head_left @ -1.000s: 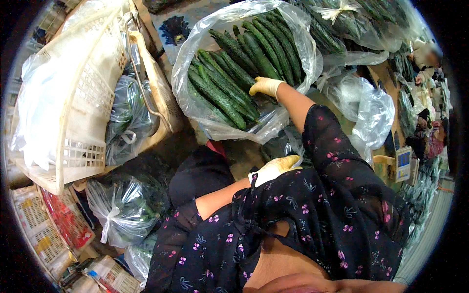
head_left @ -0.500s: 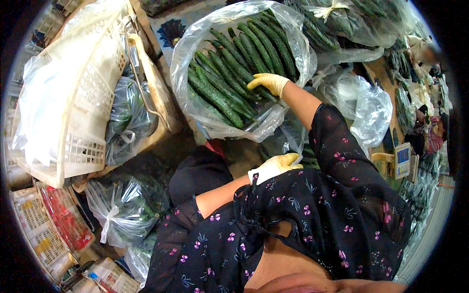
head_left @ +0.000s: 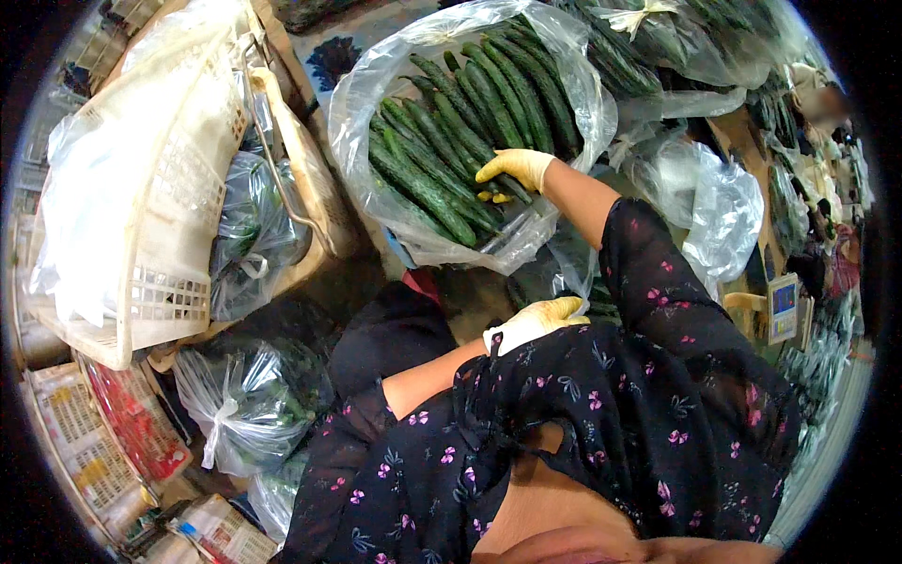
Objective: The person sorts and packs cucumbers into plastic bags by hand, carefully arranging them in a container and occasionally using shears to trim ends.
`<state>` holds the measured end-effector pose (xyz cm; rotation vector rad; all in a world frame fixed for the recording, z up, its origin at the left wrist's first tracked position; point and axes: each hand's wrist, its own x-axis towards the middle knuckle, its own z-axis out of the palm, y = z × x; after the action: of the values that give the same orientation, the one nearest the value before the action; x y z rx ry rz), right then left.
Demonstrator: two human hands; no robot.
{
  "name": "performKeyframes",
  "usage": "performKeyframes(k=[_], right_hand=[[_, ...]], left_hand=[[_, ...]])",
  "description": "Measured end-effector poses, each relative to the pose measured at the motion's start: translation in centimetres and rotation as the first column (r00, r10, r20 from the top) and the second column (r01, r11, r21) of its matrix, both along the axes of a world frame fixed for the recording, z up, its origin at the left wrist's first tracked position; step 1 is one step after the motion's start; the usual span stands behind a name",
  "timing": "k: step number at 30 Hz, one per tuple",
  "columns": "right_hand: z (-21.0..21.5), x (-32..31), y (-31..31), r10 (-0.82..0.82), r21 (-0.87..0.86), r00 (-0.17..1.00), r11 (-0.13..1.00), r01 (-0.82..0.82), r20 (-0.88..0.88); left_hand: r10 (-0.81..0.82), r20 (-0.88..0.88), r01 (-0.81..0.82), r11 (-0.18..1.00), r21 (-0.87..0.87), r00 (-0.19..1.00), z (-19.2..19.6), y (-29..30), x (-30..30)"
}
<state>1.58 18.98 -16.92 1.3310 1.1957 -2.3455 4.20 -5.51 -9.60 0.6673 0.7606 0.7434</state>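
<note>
A large clear plastic bag point(head_left: 366, 113) lies open in front of me, packed with long dark green cucumbers point(head_left: 423, 183). My right hand point(head_left: 515, 169), in a yellow glove, reaches over the lower right of the pile with its fingers curled round a cucumber. My left hand point(head_left: 534, 321), also in a yellow glove, is close to my body just below the bag's lower edge. Its fingers are partly hidden by my dark flowered sleeve, so I cannot tell whether it holds the plastic.
A white plastic basket point(head_left: 141, 282) lined with a bag stands at the left, a tied bag of greens point(head_left: 246, 399) below it. More bagged vegetables point(head_left: 648, 47) lie at the top right. An empty clear bag point(head_left: 719, 211) and a small scale point(head_left: 782, 305) are at the right.
My right hand has shifted slightly on the cucumbers and its fingers have curled more. My left hand has stayed near my body.
</note>
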Motion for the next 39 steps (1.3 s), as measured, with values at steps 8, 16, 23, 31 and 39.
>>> performKeyframes(k=[8, 16, 23, 31, 39], right_hand=[[6.6, 4.2, -0.8, 0.2, 0.109, 0.94, 0.978, -0.176, -0.277], [19.2, 21.2, -6.9, 0.178, 0.391, 0.975, 0.914, -0.113, -0.132], [25.9, 34.2, -14.4, 0.05, 0.459, 0.949, 0.866, -0.196, 0.312], [25.2, 35.0, -17.9, 0.387, 0.423, 0.574, 0.41, -0.808, 0.722], [11.3, 27.9, -13.6, 0.61, 0.325, 0.463, 0.33, -0.886, 0.643]], left_hand=[[0.064, 0.022, -0.064, 0.998, 0.02, 0.998, -1.1, -0.1, 1.0], [0.022, 0.031, -0.02, 0.997, -0.071, 0.999, 4.0, 0.3, -1.8], [0.161, 0.237, -0.121, 0.978, -0.171, 0.958, 2.5, -0.1, -1.4], [0.146, 0.265, -0.122, 0.987, -0.105, 0.953, 4.2, 1.2, -0.3], [0.066, 0.304, -0.031, 0.993, -0.116, 0.95, 4.1, 0.3, 0.7]])
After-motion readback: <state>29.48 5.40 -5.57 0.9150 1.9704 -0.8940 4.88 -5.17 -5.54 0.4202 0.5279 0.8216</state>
